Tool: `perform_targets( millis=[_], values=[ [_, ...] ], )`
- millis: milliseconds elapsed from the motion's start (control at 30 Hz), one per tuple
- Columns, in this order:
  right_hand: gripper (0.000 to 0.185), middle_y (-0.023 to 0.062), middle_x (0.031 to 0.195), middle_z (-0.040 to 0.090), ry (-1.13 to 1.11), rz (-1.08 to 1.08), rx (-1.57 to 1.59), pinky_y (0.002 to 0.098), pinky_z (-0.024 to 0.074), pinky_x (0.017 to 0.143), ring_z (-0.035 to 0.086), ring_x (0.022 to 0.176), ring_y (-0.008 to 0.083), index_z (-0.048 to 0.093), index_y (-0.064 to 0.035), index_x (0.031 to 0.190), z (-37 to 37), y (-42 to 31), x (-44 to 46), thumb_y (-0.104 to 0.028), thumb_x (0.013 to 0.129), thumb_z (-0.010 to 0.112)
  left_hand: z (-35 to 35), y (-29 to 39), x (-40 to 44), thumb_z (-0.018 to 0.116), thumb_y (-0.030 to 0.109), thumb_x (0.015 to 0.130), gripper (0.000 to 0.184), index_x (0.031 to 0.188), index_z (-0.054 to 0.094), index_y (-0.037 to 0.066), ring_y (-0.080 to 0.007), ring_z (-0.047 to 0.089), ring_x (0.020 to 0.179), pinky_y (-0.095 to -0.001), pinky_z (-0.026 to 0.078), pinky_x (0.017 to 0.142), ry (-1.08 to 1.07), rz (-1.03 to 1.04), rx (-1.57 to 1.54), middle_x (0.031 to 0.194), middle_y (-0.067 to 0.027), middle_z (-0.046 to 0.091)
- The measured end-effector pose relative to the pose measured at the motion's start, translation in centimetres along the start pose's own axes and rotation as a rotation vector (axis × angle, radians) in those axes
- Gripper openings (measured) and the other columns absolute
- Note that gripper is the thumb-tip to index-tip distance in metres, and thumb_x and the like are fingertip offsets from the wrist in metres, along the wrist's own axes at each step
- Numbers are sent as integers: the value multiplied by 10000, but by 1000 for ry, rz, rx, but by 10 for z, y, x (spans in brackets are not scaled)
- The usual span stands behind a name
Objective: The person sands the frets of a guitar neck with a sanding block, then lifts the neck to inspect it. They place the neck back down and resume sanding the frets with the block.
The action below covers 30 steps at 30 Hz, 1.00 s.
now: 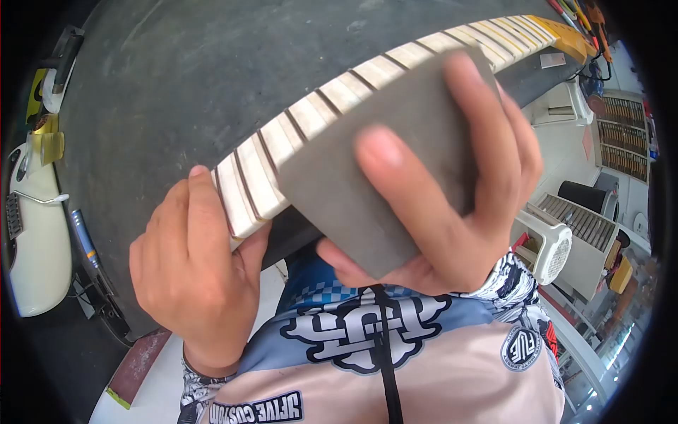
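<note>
A guitar neck (305,116) runs diagonally across the dark work surface, its fingerboard covered in whitish tape strips with the dark fret lines showing between them. My left hand (194,261) grips the near end of this neck, fingers on the far edge and thumb underneath. In my right hand (459,191) is a flat grey sheet (332,191), probably sandpaper, pinched between fingers above and thumb side below. The sheet overlaps the neck's near edge in view; whether it touches the frets I cannot tell. The yellowish headstock (568,39) lies at the far right.
A cream guitar body (42,240) lies at the left, near a blue-handled tool (83,237). Several pens and tools (586,21) stand at the far right corner. Beyond the dark mat (176,71) on the right are a white stool (551,247) and a rack of small drawers (621,131).
</note>
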State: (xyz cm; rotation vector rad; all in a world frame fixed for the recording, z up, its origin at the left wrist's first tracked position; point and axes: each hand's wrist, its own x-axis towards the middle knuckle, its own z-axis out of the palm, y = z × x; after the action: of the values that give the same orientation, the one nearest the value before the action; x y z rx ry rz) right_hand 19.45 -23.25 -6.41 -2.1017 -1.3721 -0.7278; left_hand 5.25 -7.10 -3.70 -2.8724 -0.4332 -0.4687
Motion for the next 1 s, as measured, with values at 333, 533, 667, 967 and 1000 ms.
perform_targets(
  millis=[333,533,667,967,1000],
  values=[
    [607,306,1222,637,0,-87,51,430,479,938,626,1047,372,752,-120,1154,-14,9,-1,-576,754,736,1,1,0,760,373,801,502,1139,674,11,-253,687,854,-351,465,670,0,-22,17,1004,-97,696],
    [583,289,1234,635,9,28,49,441,468,950,621,1063,383,749,-138,1164,-10,1,10,-540,741,762,1,4,-1,780,340,783,497,1135,677,3,-256,686,847,-360,469,675,32,10,29,996,-92,697],
    [609,336,1303,576,-189,85,50,497,453,991,571,1161,431,679,-163,1243,-47,-12,-10,-589,810,717,-5,2,3,816,277,767,451,1107,682,13,-288,689,845,-375,479,692,-24,-49,-54,1006,-120,721],
    [690,370,1338,541,-47,13,11,480,440,996,575,1109,430,654,-127,1288,-27,-4,-16,-614,802,704,-8,0,7,819,255,759,433,1095,686,17,-291,684,831,-375,476,687,-82,-90,-102,990,-127,724],
    [676,352,1325,559,-28,-9,17,462,441,992,581,1096,417,675,-120,1266,-22,0,-9,-578,772,730,-8,0,6,814,257,758,434,1097,686,18,-288,684,836,-372,474,688,-85,-90,-109,994,-125,722]
  ],
)
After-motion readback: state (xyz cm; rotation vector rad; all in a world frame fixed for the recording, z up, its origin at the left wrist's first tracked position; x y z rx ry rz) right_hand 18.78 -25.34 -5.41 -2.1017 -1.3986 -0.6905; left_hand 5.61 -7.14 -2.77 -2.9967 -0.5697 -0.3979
